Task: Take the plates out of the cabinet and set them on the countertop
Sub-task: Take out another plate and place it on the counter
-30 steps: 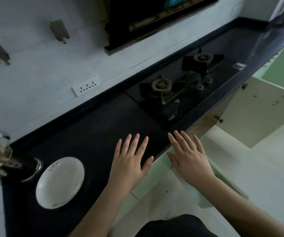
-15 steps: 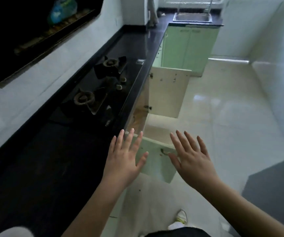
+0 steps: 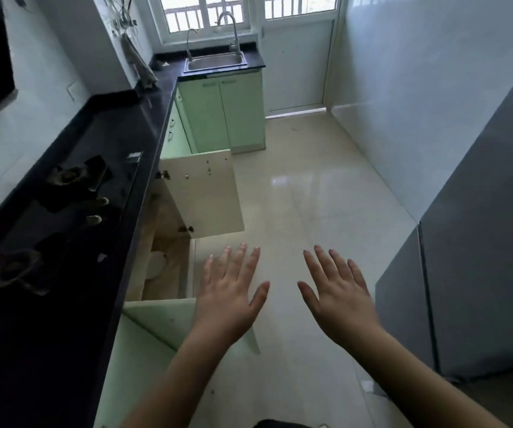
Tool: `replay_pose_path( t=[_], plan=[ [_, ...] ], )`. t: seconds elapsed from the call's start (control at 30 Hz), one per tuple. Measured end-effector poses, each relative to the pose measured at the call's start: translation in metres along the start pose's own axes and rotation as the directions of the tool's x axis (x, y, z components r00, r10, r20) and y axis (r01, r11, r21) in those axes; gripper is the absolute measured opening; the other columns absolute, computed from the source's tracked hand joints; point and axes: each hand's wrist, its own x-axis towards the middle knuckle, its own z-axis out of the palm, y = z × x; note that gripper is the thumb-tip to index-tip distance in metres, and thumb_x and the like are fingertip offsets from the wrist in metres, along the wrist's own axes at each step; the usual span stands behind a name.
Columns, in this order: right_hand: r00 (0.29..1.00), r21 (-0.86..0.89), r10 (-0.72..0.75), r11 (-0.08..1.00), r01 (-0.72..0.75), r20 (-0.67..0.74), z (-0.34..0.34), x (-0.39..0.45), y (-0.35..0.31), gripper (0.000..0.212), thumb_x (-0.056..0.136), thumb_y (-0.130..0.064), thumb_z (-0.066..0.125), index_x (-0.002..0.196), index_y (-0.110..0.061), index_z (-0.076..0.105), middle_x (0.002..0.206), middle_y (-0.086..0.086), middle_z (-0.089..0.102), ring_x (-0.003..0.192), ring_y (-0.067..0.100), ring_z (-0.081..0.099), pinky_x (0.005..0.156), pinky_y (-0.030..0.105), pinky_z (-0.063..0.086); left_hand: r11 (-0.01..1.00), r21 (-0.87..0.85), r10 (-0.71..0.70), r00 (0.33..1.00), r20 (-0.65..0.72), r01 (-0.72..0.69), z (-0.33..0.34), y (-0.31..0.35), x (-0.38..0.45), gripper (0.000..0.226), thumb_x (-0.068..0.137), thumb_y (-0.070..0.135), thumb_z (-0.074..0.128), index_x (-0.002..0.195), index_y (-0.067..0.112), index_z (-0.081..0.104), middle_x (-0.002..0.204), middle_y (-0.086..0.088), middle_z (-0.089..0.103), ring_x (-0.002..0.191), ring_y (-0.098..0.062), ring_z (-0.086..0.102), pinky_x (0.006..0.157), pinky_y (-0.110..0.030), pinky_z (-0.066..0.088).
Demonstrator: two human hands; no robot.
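Two bare hands held out, palms down, empty. Left hand (image 3: 229,299) and right hand (image 3: 340,299) both have fingers spread apart, hovering over the glossy pale tile floor (image 3: 298,193), touching nothing.

Countertop (image 3: 144,125): dark, polished stone, running along the left to the far corner. Set into it, a black glass stove (image 3: 63,217) with two burners and two knobs.

Cabinet (image 3: 168,270) below the stove stands open; two doors swung out, the far door (image 3: 205,193) cream inside with hinges, the near door (image 3: 162,316) pale green. Inside, on a wood-grain shelf, one round white plate (image 3: 155,266), partly hidden by the counter edge.

Far end: steel sink (image 3: 216,60), two curved taps.
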Motion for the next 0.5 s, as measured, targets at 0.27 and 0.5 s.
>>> replay_pose_path(
  t=[0.27, 0.5],
  plan=[
    [0.998, 0.012, 0.066, 0.998, -0.066, 0.002, -0.008, 0.033, 0.06, 0.063, 0.097, -0.057, 0.004, 0.151, -0.032, -0.014, 0.163, -0.005, -0.01, 0.148, 0.016, -0.014, 0.117, 0.038, -0.015, 0.999, 0.016, 0.041, 0.998, 0.045, -0.041, 0.011, 0.056, 0.061, 0.07, 0.089, 0.069, -0.001, 0.153, 0.042, -0.011, 0.166, 0.007, -0.006, 0.149, -0.022, -0.018, 0.116, -0.041, -0.019],
    [0.993, 0.04, 0.121, 0.992, -0.121, 0.005, 0.0, 0.076, 0.09, 0.06, 0.096, -0.058, 0.003, 0.144, -0.033, -0.023, 0.163, -0.006, -0.011, 0.148, 0.015, -0.013, 0.115, 0.038, -0.016, 0.996, 0.029, 0.085, 0.993, 0.076, -0.087, 0.028, 0.058, 0.119, 0.069, 0.092, 0.066, 0.003, 0.154, 0.039, -0.011, 0.166, 0.006, -0.006, 0.149, -0.017, -0.016, 0.118, -0.04, -0.016]
  ],
)
